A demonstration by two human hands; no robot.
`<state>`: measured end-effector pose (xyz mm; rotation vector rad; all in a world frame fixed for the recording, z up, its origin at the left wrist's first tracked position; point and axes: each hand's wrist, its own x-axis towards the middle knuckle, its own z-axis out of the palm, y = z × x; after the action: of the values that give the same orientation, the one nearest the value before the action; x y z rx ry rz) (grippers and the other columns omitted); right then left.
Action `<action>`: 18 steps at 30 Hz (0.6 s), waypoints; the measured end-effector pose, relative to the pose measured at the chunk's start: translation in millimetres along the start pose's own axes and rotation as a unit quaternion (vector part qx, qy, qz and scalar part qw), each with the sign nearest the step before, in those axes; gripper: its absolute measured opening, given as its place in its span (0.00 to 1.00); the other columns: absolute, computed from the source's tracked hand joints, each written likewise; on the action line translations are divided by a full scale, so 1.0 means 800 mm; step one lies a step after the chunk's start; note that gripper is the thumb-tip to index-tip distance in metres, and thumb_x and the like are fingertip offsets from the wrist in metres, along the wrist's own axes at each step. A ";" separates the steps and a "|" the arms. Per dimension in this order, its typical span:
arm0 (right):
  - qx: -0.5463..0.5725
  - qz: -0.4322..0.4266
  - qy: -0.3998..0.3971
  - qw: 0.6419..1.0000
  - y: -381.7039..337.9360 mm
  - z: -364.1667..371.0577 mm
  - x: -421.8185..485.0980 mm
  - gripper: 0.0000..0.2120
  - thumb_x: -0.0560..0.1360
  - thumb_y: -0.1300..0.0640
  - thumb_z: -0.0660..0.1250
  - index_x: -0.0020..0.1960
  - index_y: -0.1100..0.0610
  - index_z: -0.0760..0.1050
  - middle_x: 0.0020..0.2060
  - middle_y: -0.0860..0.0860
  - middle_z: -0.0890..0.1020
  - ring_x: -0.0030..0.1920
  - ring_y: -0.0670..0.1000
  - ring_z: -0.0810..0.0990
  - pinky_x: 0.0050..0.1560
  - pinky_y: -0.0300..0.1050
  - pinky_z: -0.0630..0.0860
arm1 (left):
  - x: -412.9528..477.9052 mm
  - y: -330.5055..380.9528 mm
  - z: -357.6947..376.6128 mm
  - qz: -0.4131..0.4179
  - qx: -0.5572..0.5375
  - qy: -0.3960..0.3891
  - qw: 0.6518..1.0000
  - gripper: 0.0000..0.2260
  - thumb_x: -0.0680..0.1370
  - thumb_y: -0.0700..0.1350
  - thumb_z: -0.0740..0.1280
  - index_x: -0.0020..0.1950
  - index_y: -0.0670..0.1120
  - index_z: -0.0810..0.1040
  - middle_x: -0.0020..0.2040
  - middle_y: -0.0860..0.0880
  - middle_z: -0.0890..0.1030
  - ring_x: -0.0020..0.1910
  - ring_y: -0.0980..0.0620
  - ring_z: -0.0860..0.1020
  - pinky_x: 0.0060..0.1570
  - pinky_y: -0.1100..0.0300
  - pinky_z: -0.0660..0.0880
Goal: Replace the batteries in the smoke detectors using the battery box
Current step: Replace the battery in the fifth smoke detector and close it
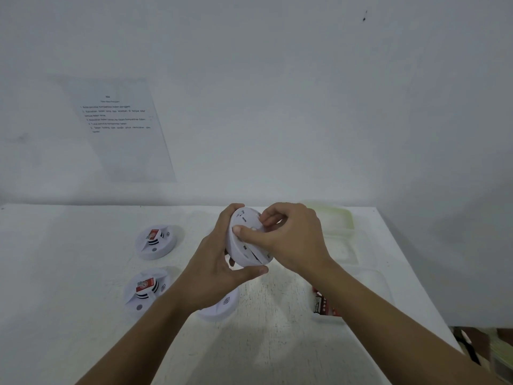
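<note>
Forearms (pixel 133 345) come up from six o'clock to a smoke detector (pixel 249 254) held on edge above the table (pixel 69 273), at centre. Left hand (pixel 213 262) grasps its rim from behind; right hand (pixel 291 240) pinches the back plate with thumb and curled fingers. Should the plate give suddenly under a twist, the detector may slip and fall on another detector (pixel 222 308) at six o'clock, or knock the battery box (pixel 323 304) at four o'clock.
</note>
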<state>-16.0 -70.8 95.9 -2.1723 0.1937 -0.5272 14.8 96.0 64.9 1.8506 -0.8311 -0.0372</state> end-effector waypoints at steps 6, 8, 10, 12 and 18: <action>0.036 -0.088 0.016 0.995 0.001 -0.008 -0.011 0.22 0.62 0.35 0.79 0.48 0.48 0.82 0.42 0.42 0.82 0.43 0.43 0.81 0.41 0.35 0.78 | 0.004 0.005 -0.005 0.002 -0.025 -0.006 1.000 0.41 0.69 0.46 0.80 0.74 0.58 0.59 0.65 0.66 0.74 0.67 0.57 0.75 0.60 0.61 0.78; 0.032 -0.108 -0.006 0.994 0.003 -0.015 -0.012 0.22 0.63 0.35 0.78 0.50 0.46 0.80 0.43 0.42 0.80 0.46 0.44 0.80 0.42 0.35 0.74 | 0.006 0.004 -0.009 0.010 -0.024 -0.005 1.000 0.42 0.69 0.46 0.80 0.75 0.57 0.59 0.67 0.64 0.72 0.69 0.55 0.74 0.62 0.59 0.78; 0.010 -0.122 -0.017 0.992 0.007 -0.020 -0.014 0.21 0.64 0.33 0.76 0.48 0.45 0.78 0.41 0.42 0.79 0.45 0.45 0.78 0.44 0.39 0.75 | 0.005 0.004 -0.013 0.014 -0.027 -0.004 1.000 0.43 0.68 0.46 0.80 0.76 0.54 0.58 0.69 0.60 0.71 0.70 0.52 0.72 0.64 0.54 0.77; -0.002 -0.127 -0.021 0.992 0.009 -0.020 -0.018 0.21 0.66 0.33 0.74 0.46 0.47 0.76 0.40 0.42 0.78 0.44 0.46 0.77 0.43 0.43 0.76 | 0.004 0.007 -0.013 0.018 -0.030 -0.011 0.999 0.43 0.68 0.48 0.80 0.76 0.55 0.58 0.69 0.61 0.71 0.70 0.53 0.72 0.63 0.54 0.77; 0.016 -0.114 0.019 0.993 0.001 -0.014 -0.019 0.23 0.64 0.34 0.76 0.41 0.53 0.77 0.36 0.45 0.78 0.39 0.47 0.76 0.38 0.41 0.75 | 0.001 0.018 -0.006 0.036 -0.026 0.008 0.999 0.40 0.70 0.48 0.79 0.74 0.58 0.59 0.66 0.65 0.72 0.68 0.57 0.74 0.58 0.64 0.77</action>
<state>-34.6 -74.7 96.6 -2.1662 -0.0440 -0.6964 9.6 96.9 79.6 1.7683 -0.8783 0.0011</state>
